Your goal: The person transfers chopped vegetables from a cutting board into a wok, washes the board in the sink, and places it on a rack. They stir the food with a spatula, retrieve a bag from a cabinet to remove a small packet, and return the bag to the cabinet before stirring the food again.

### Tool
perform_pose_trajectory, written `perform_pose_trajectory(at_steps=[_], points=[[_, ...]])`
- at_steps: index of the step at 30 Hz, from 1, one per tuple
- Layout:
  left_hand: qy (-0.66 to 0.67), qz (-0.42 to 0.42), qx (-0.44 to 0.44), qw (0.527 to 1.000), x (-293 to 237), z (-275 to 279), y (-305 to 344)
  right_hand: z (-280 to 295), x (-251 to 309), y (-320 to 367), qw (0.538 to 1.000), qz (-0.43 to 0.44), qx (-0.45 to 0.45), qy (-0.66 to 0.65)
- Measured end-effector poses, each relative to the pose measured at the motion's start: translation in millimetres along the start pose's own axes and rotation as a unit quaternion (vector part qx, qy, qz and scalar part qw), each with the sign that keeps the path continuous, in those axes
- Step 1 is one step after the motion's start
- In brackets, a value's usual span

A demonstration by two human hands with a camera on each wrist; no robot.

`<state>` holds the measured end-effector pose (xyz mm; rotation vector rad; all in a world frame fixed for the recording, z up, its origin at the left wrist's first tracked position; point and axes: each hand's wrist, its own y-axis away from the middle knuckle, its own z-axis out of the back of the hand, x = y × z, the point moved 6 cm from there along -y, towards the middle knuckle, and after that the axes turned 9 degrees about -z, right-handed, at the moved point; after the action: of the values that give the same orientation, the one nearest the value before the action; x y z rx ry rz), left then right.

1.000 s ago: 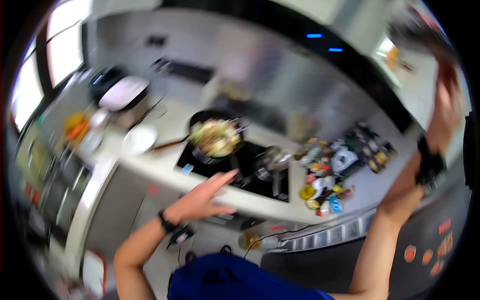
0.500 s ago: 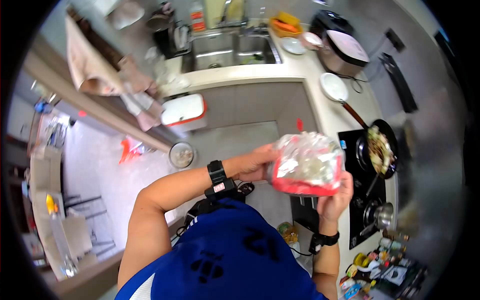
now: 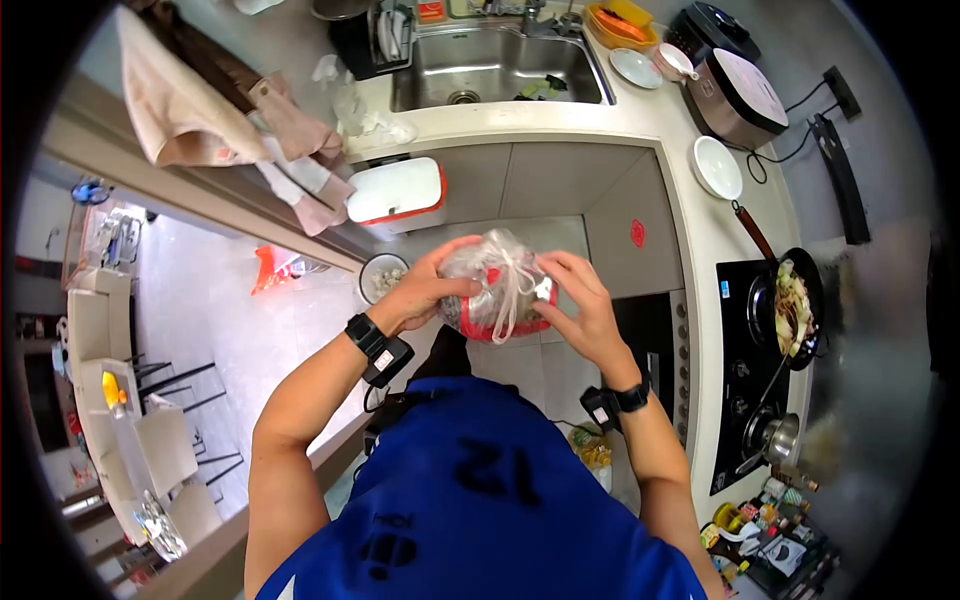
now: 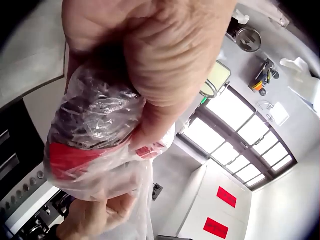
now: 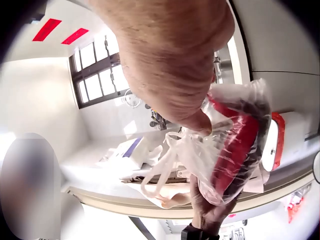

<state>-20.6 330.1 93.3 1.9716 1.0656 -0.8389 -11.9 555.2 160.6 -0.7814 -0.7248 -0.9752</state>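
Head view: left hand (image 3: 425,290) and right hand (image 3: 585,310) grip plastic bag (image 3: 497,285), contents unclear.

A pale L-shaped desk (image 3: 520,128) runs beyond the fingers (image 3: 556,264) and down their right side. Beyond them a steel sink (image 3: 500,68) is sunk into it, with an orange basket (image 3: 622,22) and a rice cooker (image 3: 742,95) further right. Right of the fingers lies a white plate (image 3: 717,167), then a black hob (image 3: 745,390) bearing a pan of food (image 3: 797,305) and a small pot (image 3: 778,437). On the tiled floor (image 3: 200,300), just beyond the fingers, stand a white bin (image 3: 397,193) and a small bowl (image 3: 383,278).
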Motion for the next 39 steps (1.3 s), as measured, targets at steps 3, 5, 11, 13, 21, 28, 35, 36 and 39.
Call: perform_pose_trajectory(at_steps=[3, 5, 11, 13, 21, 28, 35, 36, 39], points=[[-0.014, -0.026, 0.009, 1.0, -33, 19, -31, -10, 3, -50, 0.998, 0.01, -0.018, 0.059], [-0.031, -0.042, 0.02, 0.998, -55, 37, -56, -12, 10, -85, 0.996, 0.03, -0.061, 0.066], [-0.143, -0.059, 0.069, 0.986, -96, 55, -124, -7, -8, -156, 0.99, 0.07, -0.085, 0.092], [-0.171, -0.055, 0.091, 0.98, -93, 57, -151, 2, -15, -173, 0.994, 0.039, -0.103, 0.014], [-0.516, -0.362, 0.203, 0.749, -107, -13, -211, 40, -47, -196, 0.978, -0.082, -0.133, -0.142], [-0.517, -0.351, 0.199, 0.755, -91, -86, -294, 132, -143, -178, 0.813, -0.213, -0.172, -0.515], [-0.552, -0.374, 0.193, 0.72, -90, -153, -375, 180, -210, -207, 0.979, -0.062, -0.147, 0.13], [-0.551, -0.37, 0.166, 0.729, -90, -150, -389, 185, -222, -217, 0.975, -0.054, -0.158, 0.149], [-0.554, -0.36, 0.098, 0.744, -103, -136, -432, 219, -258, -241, 0.956, -0.065, -0.25, 0.139]])
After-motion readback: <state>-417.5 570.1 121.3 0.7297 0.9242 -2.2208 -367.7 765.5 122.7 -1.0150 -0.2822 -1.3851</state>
